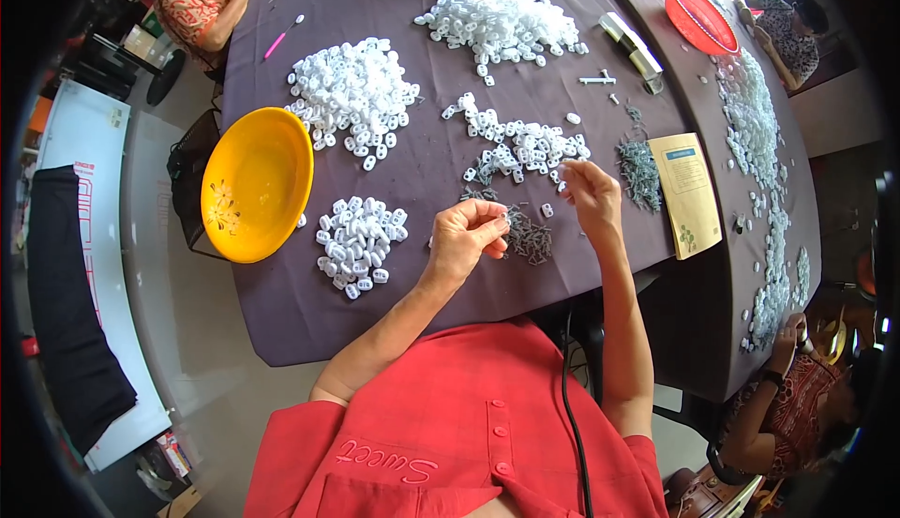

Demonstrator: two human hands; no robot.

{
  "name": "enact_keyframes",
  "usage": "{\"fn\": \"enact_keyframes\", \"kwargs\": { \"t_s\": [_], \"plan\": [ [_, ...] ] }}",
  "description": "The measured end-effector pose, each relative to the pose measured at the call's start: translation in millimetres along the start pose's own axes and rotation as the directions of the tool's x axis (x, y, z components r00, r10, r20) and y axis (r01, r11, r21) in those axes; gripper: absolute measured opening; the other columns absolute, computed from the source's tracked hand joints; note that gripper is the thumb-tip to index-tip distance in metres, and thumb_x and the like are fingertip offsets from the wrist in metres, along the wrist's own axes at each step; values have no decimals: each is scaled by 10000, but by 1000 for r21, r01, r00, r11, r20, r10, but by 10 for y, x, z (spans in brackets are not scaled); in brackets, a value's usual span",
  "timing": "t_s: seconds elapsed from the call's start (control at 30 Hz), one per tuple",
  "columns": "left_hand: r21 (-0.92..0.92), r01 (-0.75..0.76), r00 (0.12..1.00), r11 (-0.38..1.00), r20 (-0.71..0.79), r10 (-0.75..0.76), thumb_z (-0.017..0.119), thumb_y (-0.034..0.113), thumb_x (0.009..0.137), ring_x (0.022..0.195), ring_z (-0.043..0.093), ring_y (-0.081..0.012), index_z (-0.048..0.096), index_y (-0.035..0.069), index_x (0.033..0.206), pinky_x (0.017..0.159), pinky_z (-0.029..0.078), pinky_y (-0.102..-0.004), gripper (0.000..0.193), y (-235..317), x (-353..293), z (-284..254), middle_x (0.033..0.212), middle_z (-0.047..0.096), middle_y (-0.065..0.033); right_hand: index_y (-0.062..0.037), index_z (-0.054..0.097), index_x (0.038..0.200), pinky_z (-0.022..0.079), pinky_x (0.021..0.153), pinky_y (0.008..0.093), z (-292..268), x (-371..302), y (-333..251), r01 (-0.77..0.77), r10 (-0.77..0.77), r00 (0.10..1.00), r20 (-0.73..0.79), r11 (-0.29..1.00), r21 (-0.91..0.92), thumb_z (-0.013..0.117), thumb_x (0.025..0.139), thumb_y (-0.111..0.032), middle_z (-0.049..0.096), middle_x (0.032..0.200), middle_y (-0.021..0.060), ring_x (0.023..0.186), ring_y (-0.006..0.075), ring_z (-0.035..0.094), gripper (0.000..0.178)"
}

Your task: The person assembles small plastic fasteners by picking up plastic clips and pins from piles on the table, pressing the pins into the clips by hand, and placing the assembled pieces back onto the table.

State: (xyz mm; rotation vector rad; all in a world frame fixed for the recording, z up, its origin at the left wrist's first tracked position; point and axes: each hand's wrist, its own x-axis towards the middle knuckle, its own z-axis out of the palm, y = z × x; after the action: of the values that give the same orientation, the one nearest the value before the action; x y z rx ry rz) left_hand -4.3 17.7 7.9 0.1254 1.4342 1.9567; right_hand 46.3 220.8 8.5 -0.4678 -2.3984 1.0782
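My left hand (465, 237) is closed in a pinch, with a tiny pale piece just showing at its fingertips; its kind is too small to tell. Below those fingers lies a loose heap of small grey pin-like pieces (531, 240). My right hand (594, 201) is raised to the right, thumb and fingertips drawn together; what they hold, if anything, I cannot make out. Just beyond it spreads a scatter of small white oval plastic pieces with dark slots (530, 148). One white oval piece (547, 210) lies alone between my hands.
White pieces form piles at the left (352, 96), far middle (506, 26) and near left (360, 246). A yellow basin (255, 185) stands at the left edge. Rightward lie grey pins (639, 176), a tan booklet (687, 195) and a red basket (701, 17). Other people sit around the tables.
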Motion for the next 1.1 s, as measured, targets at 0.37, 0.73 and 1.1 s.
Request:
{"fn": "enact_keyframes", "kwargs": {
  "t_s": [0.37, 0.73, 1.1],
  "plan": [
    [60, -63, 998, 996, 11, 62, 624, 36, 828, 570, 604, -96, 619, -18, 940, 497, 507, -212, 124, 96, 75, 94, 742, 642, -69, 9, 620, 1040, 506, 624, 228, 49, -321, -418, -454, 318, 891, 325, 584, 673, 591, 860, -69, 652, 840, 73, 685, 113, 624, 198],
    [111, -78, 997, 991, -10, 80, 617, 38, 836, 572, 599, -84, 629, -18, 939, 502, 500, -205, 118, 99, 77, 116, 738, 642, -51, 30, 612, 1035, 525, 599, 227, 115, -392, -486, -453, 324, 890, 322, 538, 711, 597, 850, -46, 647, 825, 64, 705, 127, 648, 201],
    [214, -103, 993, 971, -27, 111, 611, 29, 840, 580, 592, -74, 634, -16, 931, 514, 499, -202, 105, 133, 31, 139, 736, 646, -49, 32, 615, 1032, 522, 581, 216, 156, -410, -529, -406, 289, 913, 286, 610, 680, 595, 847, -28, 652, 839, 53, 719, 114, 650, 195]
  ]
}}
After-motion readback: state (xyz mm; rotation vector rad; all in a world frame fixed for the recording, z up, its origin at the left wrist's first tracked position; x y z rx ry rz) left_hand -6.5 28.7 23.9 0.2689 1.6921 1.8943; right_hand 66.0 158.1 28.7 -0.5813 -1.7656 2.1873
